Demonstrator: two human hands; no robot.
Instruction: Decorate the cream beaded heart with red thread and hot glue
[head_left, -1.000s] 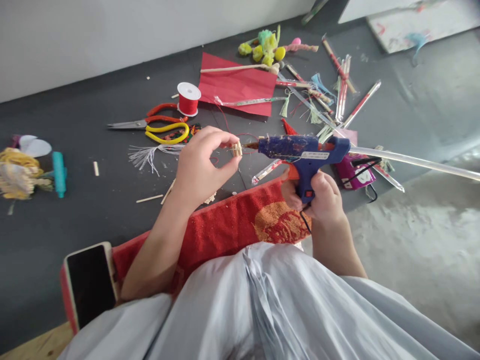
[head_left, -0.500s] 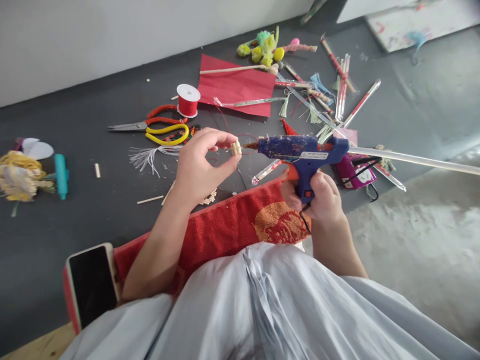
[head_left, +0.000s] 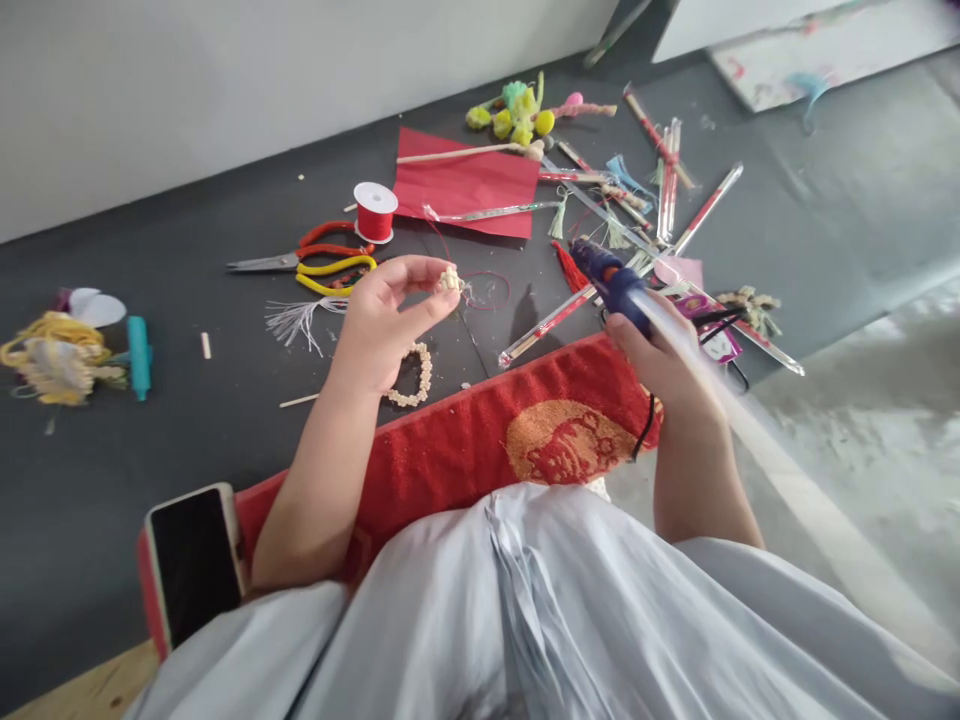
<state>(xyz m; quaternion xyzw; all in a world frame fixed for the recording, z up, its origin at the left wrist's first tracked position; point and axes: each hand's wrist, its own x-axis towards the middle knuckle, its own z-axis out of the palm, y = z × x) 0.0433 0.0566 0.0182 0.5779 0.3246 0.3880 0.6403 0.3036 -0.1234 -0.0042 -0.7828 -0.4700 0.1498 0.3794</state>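
Observation:
Between the thumb and fingertips of my left hand (head_left: 394, 320) is a small pale bead-like piece (head_left: 449, 280), too small to make out fully. My right hand (head_left: 664, 355) grips a blue hot glue gun (head_left: 611, 278), its nozzle tilted up and leftward, apart from the piece. A long translucent glue stick (head_left: 806, 480) sticks out of its rear, smeared by motion. Below my left hand lies a ring of pale beads (head_left: 426, 375), partly hidden by the wrist. A thin red cord (head_left: 495, 275) curls on the table just right of the piece.
On the dark table (head_left: 225, 430) lie scissors (head_left: 300, 258), a red thread spool (head_left: 374, 215), red paper (head_left: 469, 190), a white tassel (head_left: 296, 318) and several wrapped sticks (head_left: 705, 210). Nearer me are a red towel (head_left: 450, 440) and a phone (head_left: 193, 560). Yellow yarn (head_left: 56, 350) sits far left.
The glue gun has swung away from the small pale piece, rightward, its rear turning toward me. My left hand has shifted slightly left and up with the piece, and more of the bead ring shows.

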